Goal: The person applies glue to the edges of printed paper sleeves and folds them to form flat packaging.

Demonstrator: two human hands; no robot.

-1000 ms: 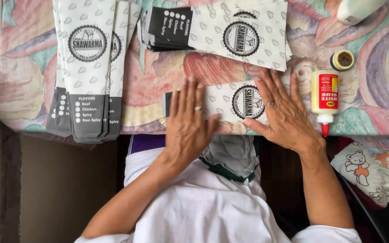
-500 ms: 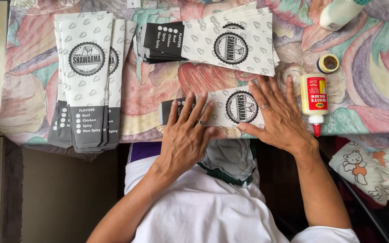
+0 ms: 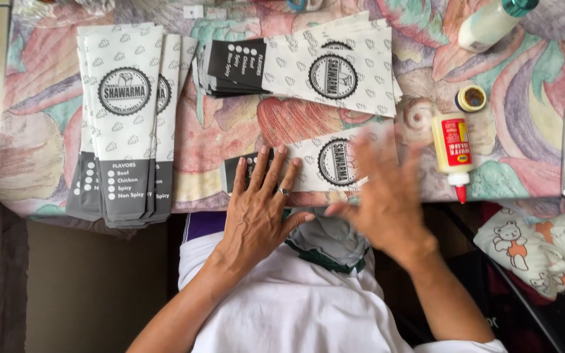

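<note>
We press one paper sleeve (image 3: pixel 335 163) flat, left hand (image 3: pixel 256 209) spread on it, right hand (image 3: pixel 384 196) open and blurred, finished stacks (image 3: pixel 125 117) beyond, glue bottle (image 3: pixel 452 147) just right.

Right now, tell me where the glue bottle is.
In the head view the glue bottle lies on the patterned tablecloth, right of the paper sleeve under the right hand, its red tip toward the table edge, just below the small tape roll.

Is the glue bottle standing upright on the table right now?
No, the glue bottle lies flat on the table, its red nozzle pointing toward the near edge.
</note>
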